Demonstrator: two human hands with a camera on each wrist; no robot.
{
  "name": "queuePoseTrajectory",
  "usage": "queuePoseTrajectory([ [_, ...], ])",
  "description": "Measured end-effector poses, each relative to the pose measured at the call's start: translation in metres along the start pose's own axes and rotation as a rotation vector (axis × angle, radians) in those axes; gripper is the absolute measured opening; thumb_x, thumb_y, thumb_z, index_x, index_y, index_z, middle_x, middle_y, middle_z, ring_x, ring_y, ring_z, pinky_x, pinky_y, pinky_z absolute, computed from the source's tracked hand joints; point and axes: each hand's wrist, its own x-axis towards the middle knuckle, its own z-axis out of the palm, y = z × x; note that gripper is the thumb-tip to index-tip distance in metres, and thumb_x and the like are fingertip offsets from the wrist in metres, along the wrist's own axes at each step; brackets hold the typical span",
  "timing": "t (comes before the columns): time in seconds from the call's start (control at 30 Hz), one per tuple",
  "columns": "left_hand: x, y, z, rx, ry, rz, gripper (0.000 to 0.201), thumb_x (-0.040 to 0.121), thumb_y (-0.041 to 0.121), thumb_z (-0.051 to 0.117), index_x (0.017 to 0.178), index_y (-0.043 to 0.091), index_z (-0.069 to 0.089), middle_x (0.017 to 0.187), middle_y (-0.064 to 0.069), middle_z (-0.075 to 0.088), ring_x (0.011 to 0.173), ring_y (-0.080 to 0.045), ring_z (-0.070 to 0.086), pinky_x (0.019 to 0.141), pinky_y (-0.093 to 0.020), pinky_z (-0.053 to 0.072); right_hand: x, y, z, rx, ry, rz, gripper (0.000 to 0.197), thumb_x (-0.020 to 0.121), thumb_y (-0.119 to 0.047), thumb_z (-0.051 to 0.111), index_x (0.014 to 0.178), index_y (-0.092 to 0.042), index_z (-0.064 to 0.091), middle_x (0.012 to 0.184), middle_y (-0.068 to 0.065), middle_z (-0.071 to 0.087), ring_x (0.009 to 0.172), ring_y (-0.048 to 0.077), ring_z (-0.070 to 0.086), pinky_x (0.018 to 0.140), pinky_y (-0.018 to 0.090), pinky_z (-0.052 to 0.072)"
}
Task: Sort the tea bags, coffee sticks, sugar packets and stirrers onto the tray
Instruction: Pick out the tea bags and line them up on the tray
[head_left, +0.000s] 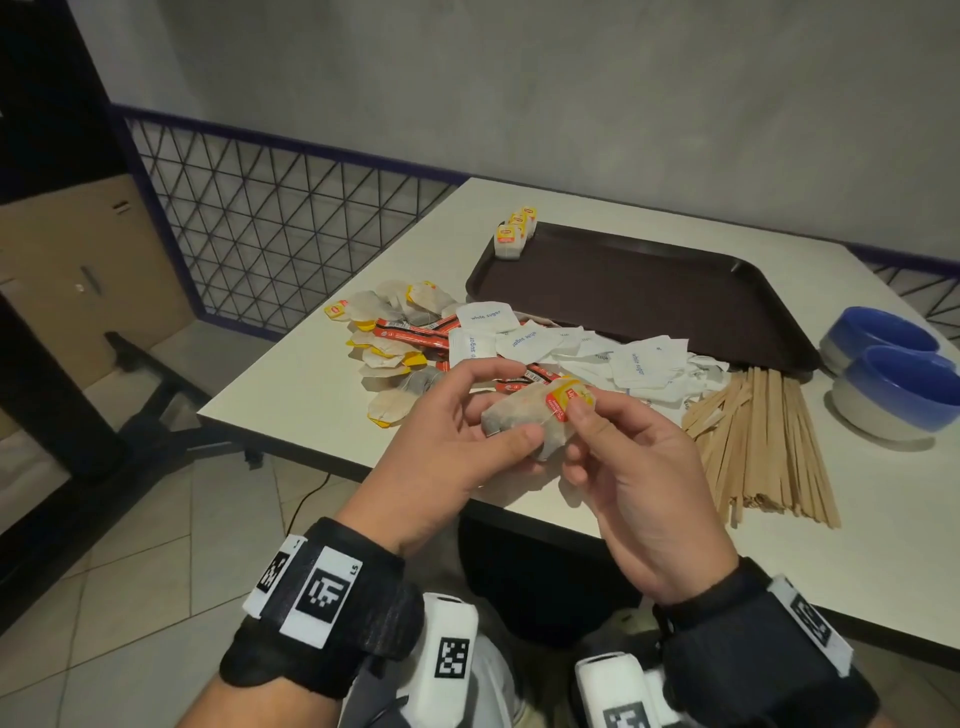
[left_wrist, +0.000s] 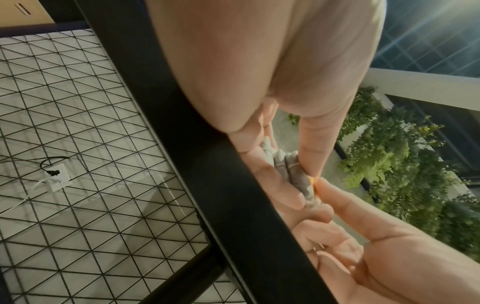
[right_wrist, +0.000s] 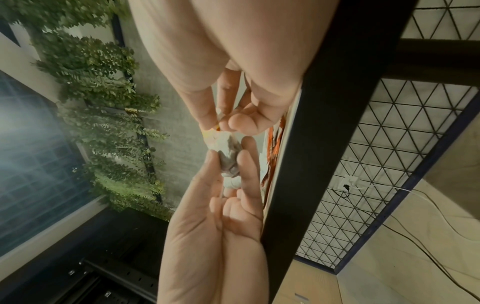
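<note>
Both hands hold a small stack of tea bags (head_left: 524, 418) just above the table's near edge. My left hand (head_left: 467, 431) grips the stack (left_wrist: 291, 172) between thumb and fingers. My right hand (head_left: 613, 441) pinches its yellow-red tag (head_left: 569, 397) at the stack's end (right_wrist: 223, 142). The dark brown tray (head_left: 649, 291) lies further back, with three tea bags (head_left: 514, 234) standing at its far left corner. Loose tea bags (head_left: 389, 332), red coffee sticks (head_left: 415, 330), white sugar packets (head_left: 571, 348) and wooden stirrers (head_left: 763, 441) lie mixed on the white table (head_left: 311, 389).
Two blue-and-white bowls (head_left: 893, 374) stand right of the tray. A wire mesh fence (head_left: 270, 218) runs left of the table, with a cardboard box (head_left: 78, 270) behind it. The table's dark edge (left_wrist: 207, 164) fills both wrist views.
</note>
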Motion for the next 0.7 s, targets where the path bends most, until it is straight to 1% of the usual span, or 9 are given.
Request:
queuePoseTrajectory([
  [0.1, -0.0001, 0.0016, 0.0003, -0.014, 0.029, -0.020, 0.043, 0.089, 0.009, 0.076, 0.128, 0.017, 0.060, 0.111, -0.014, 0.075, 0.104, -0.030, 0.074, 0.082, -0.043, 0.062, 0.0001, 0.0011, -0.0001, 0.011, 0.044, -0.025, 0.021, 0.082, -0.015, 0.072, 0.099, -0.003, 0.073, 0.081, 0.018, 0.057, 0.058, 0.017, 0.048, 0.050, 0.028, 0.040],
  [0.17, 0.0009, 0.0023, 0.0009, -0.049, 0.061, -0.034, 0.031, 0.098, 0.004, 0.064, 0.126, 0.016, 0.062, 0.110, -0.020, 0.073, 0.104, -0.033, 0.072, 0.082, -0.045, 0.063, 0.0001, 0.0017, -0.0007, 0.037, 0.056, -0.043, 0.014, 0.085, -0.010, 0.070, 0.097, -0.004, 0.072, 0.082, 0.018, 0.058, 0.059, 0.017, 0.049, 0.051, 0.026, 0.042],
  [0.2, 0.0016, 0.0022, 0.0011, -0.079, 0.076, -0.044, 0.029, 0.101, 0.000, 0.056, 0.125, 0.015, 0.062, 0.112, -0.025, 0.070, 0.106, -0.035, 0.071, 0.082, -0.046, 0.063, 0.0001, 0.0016, -0.0011, 0.049, 0.053, -0.042, 0.011, 0.085, -0.009, 0.070, 0.095, -0.005, 0.072, 0.083, 0.018, 0.059, 0.061, 0.016, 0.049, 0.053, 0.026, 0.042],
  [0.23, 0.0021, 0.0024, 0.0014, -0.104, 0.087, -0.051, 0.029, 0.103, -0.002, 0.050, 0.124, 0.014, 0.062, 0.111, -0.026, 0.069, 0.106, -0.037, 0.072, 0.081, -0.046, 0.063, -0.0001, 0.0010, -0.0019, 0.061, 0.044, -0.032, 0.010, 0.084, -0.008, 0.070, 0.093, -0.005, 0.071, 0.083, 0.017, 0.061, 0.062, 0.016, 0.049, 0.054, 0.027, 0.041],
  [0.3, 0.0033, 0.0020, 0.0021, -0.118, 0.104, -0.051, 0.030, 0.104, -0.005, 0.045, 0.122, 0.014, 0.060, 0.102, -0.017, 0.073, 0.097, -0.031, 0.076, 0.075, -0.040, 0.064, -0.0012, -0.0012, -0.0036, 0.081, 0.001, 0.005, 0.009, 0.078, -0.008, 0.069, 0.087, -0.005, 0.068, 0.079, 0.013, 0.061, 0.062, 0.016, 0.048, 0.055, 0.029, 0.036],
  [0.37, 0.0040, 0.0016, 0.0034, -0.110, 0.121, -0.042, 0.030, 0.105, -0.004, 0.045, 0.123, 0.015, 0.059, 0.095, -0.009, 0.076, 0.091, -0.026, 0.077, 0.071, -0.038, 0.064, -0.0031, -0.0039, -0.0054, 0.073, -0.060, 0.036, 0.008, 0.074, -0.008, 0.067, 0.082, -0.006, 0.065, 0.073, 0.011, 0.058, 0.060, 0.016, 0.046, 0.052, 0.027, 0.035],
  [0.47, 0.0055, 0.0005, 0.0059, -0.091, 0.153, -0.034, 0.030, 0.104, -0.003, 0.049, 0.125, 0.017, 0.059, 0.089, -0.004, 0.076, 0.089, -0.024, 0.077, 0.074, -0.038, 0.065, -0.0056, -0.0069, -0.0047, 0.002, -0.115, 0.051, 0.009, 0.072, -0.007, 0.069, 0.078, -0.006, 0.063, 0.071, 0.010, 0.058, 0.059, 0.015, 0.046, 0.048, 0.024, 0.036],
  [0.57, 0.0046, 0.0008, 0.0058, -0.056, 0.152, -0.021, 0.031, 0.104, -0.001, 0.050, 0.128, 0.017, 0.059, 0.089, -0.002, 0.076, 0.079, -0.014, 0.075, 0.064, -0.030, 0.060, -0.0050, -0.0073, -0.0009, -0.041, -0.099, 0.076, 0.017, 0.075, -0.010, 0.071, 0.089, -0.003, 0.066, 0.079, 0.015, 0.058, 0.058, 0.015, 0.046, 0.048, 0.024, 0.038],
  [0.7, 0.0013, 0.0011, 0.0051, 0.009, 0.136, -0.009, 0.029, 0.104, 0.004, 0.054, 0.127, 0.018, 0.062, 0.103, -0.009, 0.077, 0.087, -0.019, 0.072, 0.067, -0.032, 0.059, -0.0016, -0.0056, 0.0036, -0.025, -0.042, 0.074, 0.024, 0.080, -0.009, 0.072, 0.102, 0.002, 0.070, 0.078, 0.020, 0.057, 0.056, 0.018, 0.052, 0.055, 0.029, 0.050],
])
